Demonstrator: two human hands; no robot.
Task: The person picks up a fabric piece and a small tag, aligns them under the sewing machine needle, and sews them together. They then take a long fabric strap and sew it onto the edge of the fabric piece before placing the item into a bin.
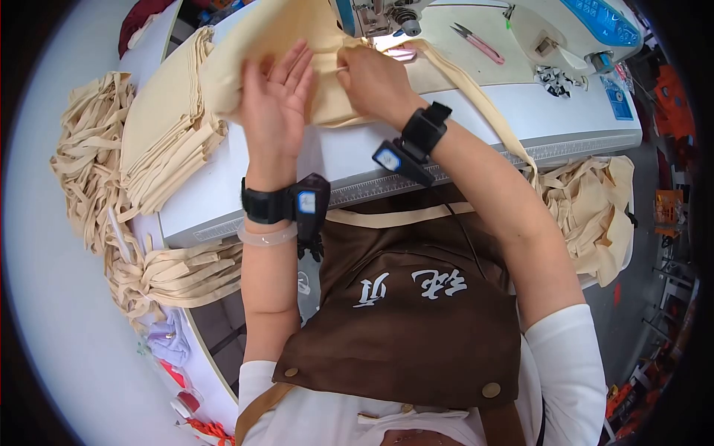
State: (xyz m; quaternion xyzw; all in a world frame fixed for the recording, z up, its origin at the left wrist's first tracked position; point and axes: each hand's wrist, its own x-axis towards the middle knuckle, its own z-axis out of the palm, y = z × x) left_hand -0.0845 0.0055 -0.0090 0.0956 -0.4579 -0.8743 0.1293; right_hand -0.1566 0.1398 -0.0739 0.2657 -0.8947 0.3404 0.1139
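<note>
A large piece of cream fabric (223,70) lies across the machine bed and rises in a blurred fold on the left. My left hand (279,93) is against this fabric, palm turned up, fingers stretched out and slightly apart. Close to the needle area of the sewing machine (375,16), my right hand (375,80) has its fingers curled and pinched on the fabric's edge. A long cream strap (476,97) runs from beside the presser foot over the table's front edge. The needle tip and the fingertips of my right hand are partly hidden.
Pink-handled thread snips (480,44) lie right of the machine head. Folded cream fabric (163,119) is stacked at left, beside bundled straps (89,156). More cream cloth (591,215) hangs at right. A ruler strip (357,192) lines the table's front edge.
</note>
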